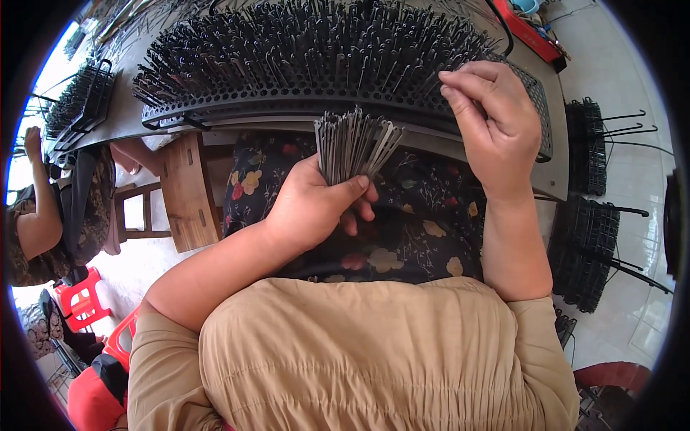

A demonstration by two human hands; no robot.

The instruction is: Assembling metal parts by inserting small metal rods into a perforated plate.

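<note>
My left hand [314,200] is closed round a bundle of thin grey metal rods [346,147], held upright over my lap with their small looped tips fanning out at the top. My right hand [501,118] hovers at the right end of a long black perforated rack [533,104], thumb and forefinger pinched together. Whether a rod sits in that pinch cannot be made out. Dense rows of dark hook-ended rods [309,54] stand upright in the rack's holes, just beyond the bundle.
The rack rests on a grey table [126,108]. More black racks with long hooks [586,251] are stacked on the tiled floor at right. A red tray [535,39] is at the far right, a wooden stool [188,190] at left, and another person's arm [39,215] beyond it.
</note>
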